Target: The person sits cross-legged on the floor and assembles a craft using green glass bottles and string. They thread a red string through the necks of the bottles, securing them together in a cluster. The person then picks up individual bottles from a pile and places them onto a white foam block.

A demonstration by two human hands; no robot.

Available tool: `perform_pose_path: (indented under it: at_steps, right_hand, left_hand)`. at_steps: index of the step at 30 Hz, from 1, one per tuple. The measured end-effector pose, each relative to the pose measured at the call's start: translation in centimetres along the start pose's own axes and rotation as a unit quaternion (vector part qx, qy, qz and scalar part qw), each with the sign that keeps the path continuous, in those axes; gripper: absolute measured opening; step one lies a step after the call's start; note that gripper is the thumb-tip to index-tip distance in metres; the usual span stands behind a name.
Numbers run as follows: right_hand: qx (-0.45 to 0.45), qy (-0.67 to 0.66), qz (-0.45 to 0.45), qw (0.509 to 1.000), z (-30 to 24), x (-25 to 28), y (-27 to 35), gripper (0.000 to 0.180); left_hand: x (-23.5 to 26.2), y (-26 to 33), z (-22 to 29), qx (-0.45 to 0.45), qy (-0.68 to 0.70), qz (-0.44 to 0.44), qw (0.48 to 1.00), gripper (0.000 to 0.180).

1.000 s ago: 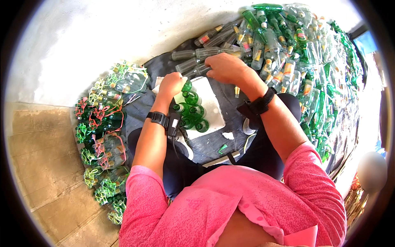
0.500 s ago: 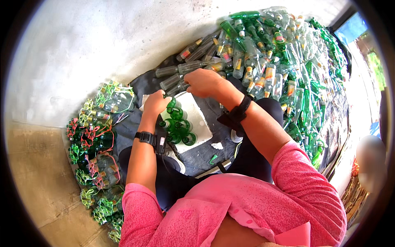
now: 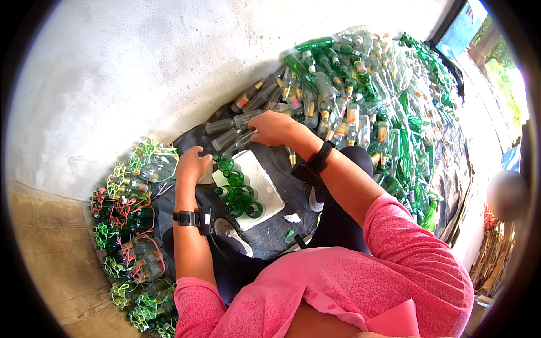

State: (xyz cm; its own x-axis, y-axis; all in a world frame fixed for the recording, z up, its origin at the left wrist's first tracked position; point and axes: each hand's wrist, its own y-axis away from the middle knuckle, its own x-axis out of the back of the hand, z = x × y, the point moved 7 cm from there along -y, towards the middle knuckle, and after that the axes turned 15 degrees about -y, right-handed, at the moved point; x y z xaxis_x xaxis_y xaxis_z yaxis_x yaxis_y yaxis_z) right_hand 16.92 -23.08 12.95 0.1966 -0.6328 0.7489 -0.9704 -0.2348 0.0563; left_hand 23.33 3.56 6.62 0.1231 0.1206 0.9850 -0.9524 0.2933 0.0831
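Note:
Several green glass bottles stand close together on a white board between my legs. My left hand is just left of them, its fingers apart and apparently holding nothing. My right hand reaches beyond the board to clear glass bottles lying on their sides. Its fingers are closed at the neck end of one of these, partly hidden by the hand itself.
A big heap of clear and green bottles spreads along the right. Bottle bundles tied with coloured strings line the left. A black sheet covers the ground, with a white wall behind.
My left hand has let go of a green bottle on the board and moved left. My right hand stays by the clear bottles. The whole view has shifted slightly.

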Motion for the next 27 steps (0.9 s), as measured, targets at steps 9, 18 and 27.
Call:
perform_pose_path:
  at_steps: [9,18,27]
  right_hand:
    - [-0.043,-0.080,0.013,0.996,2.5,2.2,0.7,0.035]
    - [-0.128,-0.369,0.011,0.920,3.4,4.8,1.6,0.028]
    - [-0.101,-0.494,0.075,0.860,5.9,14.1,4.5,0.030]
  left_hand:
    - [2.0,1.2,-0.2,0.022,0.003,-0.008,1.000,0.049]
    - [2.1,1.0,-0.2,0.015,0.016,-0.002,1.000,0.048]
    - [1.8,0.1,-0.5,0.015,0.034,-0.016,0.999,0.048]
